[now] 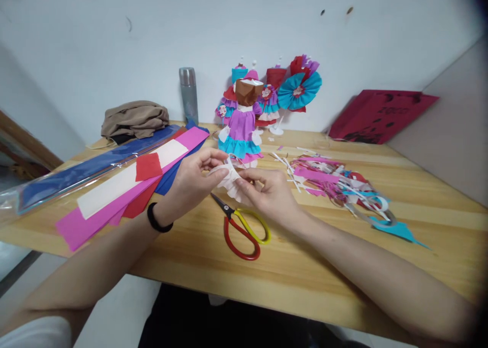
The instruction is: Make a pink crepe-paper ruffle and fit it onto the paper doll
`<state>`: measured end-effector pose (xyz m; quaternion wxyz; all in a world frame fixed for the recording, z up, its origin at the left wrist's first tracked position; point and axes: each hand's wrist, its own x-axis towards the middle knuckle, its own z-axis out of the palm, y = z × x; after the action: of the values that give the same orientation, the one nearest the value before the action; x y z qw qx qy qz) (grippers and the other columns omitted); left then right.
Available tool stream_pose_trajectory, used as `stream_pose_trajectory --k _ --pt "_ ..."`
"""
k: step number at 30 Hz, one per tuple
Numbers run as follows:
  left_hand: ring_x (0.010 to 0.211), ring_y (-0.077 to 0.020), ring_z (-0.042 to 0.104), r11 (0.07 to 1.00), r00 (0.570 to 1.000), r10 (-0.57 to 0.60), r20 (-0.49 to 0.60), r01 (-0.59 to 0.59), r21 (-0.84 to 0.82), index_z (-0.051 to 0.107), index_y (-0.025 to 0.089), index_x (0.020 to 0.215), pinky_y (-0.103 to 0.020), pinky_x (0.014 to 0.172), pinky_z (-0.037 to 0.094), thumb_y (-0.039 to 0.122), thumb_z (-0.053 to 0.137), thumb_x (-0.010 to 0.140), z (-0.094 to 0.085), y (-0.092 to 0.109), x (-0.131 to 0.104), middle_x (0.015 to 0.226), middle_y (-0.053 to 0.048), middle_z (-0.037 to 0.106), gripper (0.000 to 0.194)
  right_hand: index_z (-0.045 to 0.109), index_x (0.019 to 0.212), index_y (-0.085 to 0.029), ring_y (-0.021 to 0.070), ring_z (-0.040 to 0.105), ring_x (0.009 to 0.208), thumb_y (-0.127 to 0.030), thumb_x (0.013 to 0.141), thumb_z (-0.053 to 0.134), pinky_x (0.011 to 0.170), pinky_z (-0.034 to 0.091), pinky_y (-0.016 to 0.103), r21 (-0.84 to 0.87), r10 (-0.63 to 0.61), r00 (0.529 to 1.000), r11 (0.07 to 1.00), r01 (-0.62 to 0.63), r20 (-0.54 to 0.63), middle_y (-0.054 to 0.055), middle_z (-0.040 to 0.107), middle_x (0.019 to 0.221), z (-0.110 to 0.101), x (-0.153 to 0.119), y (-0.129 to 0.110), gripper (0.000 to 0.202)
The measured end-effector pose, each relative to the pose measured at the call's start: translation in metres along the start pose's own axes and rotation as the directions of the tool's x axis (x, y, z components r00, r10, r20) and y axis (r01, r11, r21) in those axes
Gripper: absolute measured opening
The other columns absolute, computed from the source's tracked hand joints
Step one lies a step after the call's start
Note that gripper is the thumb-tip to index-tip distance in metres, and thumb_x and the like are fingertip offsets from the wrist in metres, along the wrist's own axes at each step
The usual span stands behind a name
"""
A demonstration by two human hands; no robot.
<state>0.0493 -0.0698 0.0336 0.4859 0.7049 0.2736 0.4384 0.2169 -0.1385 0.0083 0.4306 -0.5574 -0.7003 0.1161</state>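
Between both hands is a ruffled strip of white crepe paper (pixel 230 181). My left hand (pixel 200 172) pinches its left side, with thumb and fingers closed on it. On the right edge, the thumb and forefinger of my right hand (pixel 267 190) are closed on the same paper. Just below lie scissors (pixel 244 228) with one red and one yellow handle, blades pointing up and left. Behind my hands stands a paper doll (pixel 246 117) with a brown head, purple dress and blue and pink ruffles.
Sheets of pink crepe paper (pixel 80 228), a white strip (pixel 102 198) and a red piece (pixel 148 166) lie left. A paper scrap pile (pixel 335 180) is on the right. At the back are a flask (pixel 188 96), brown cloth (pixel 135 118), blue paper flower (pixel 299 91) and red bag (pixel 377 117).
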Motion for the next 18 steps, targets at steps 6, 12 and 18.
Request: stream_pose_trajectory --k 6,12,18 --pt "0.064 -0.0109 0.062 0.987 0.989 -0.142 0.029 0.144 -0.07 0.063 0.013 0.084 -0.021 0.06 0.046 0.031 0.072 0.071 0.003 0.0 -0.002 0.072 -0.001 0.068 0.024 0.069 0.076 -0.014 0.0142 0.057 0.063 -0.025 0.092 0.048 0.062 0.04 0.027 -0.188 -0.17 0.985 0.968 0.164 -0.016 0.006 0.067 0.07 -0.001 -0.002 -0.002 0.029" --pt "0.06 -0.0095 0.058 0.995 0.995 -0.096 -0.002 0.096 -0.001 0.059 0.014 0.072 -0.021 0.058 0.045 0.027 0.07 0.072 0.003 -0.006 0.0 0.066 0.001 0.064 0.017 0.068 0.074 -0.015 0.0156 0.059 0.066 -0.023 0.091 0.047 0.063 0.041 0.027 -0.257 -0.165 0.985 0.951 0.17 0.042 0.007 0.067 0.07 0.0 -0.003 -0.004 0.028" --pt "0.069 -0.0115 0.059 0.862 0.951 0.305 0.042 -0.295 0.412 0.06 0.017 0.07 -0.024 0.067 0.046 0.021 0.061 0.08 0.005 -0.009 -0.006 0.071 0.0 0.065 0.011 0.071 0.078 -0.016 0.0128 0.054 0.058 -0.024 0.09 0.05 0.057 0.036 0.026 -0.164 -0.018 0.999 0.986 0.023 0.033 0.003 0.067 0.066 0.0 -0.001 -0.002 0.025"
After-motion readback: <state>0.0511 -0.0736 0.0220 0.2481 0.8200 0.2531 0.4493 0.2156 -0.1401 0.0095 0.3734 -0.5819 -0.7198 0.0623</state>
